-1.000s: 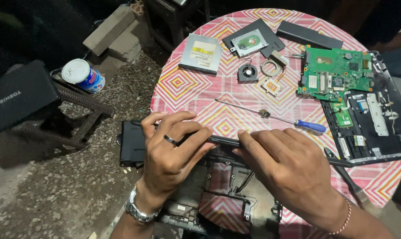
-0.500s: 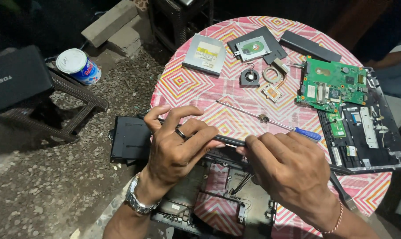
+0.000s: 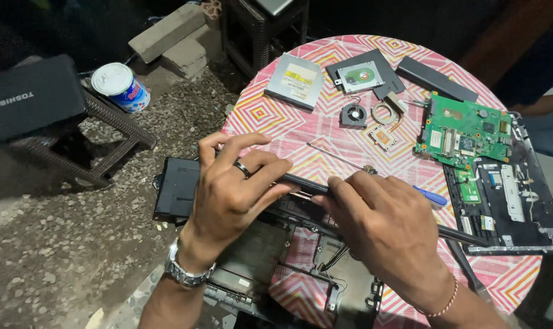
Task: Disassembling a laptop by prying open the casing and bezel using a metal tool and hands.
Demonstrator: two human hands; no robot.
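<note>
Both hands grip a black laptop casing frame (image 3: 301, 183) along its upper long bar at the near edge of the round table (image 3: 276, 122). The left hand (image 3: 231, 195), with a ring and a wristwatch, has its fingers curled tight over the bar's left stretch; the right hand (image 3: 380, 225) pinches the bar just right of it, fingers narrow and closed on the plastic. Compared with 1 second ago, the hands keep nearly the same grip and the bar sits much as it did; the camera has mostly drifted, so the prying or flexing looks barely advanced. The frame's lower part, with open cut-outs, hangs over the table's near edge, though whether it rests on the person's lap is hard to tell. A screwdriver with a blue handle (image 3: 432, 196) lies just beyond the right hand. Toward the right edge sit a green motherboard (image 3: 462, 131) and a black laptop base (image 3: 508, 207); at the far edge lie an optical drive (image 3: 295, 79), a hard drive (image 3: 362, 76) and a small fan (image 3: 353, 114).
</note>
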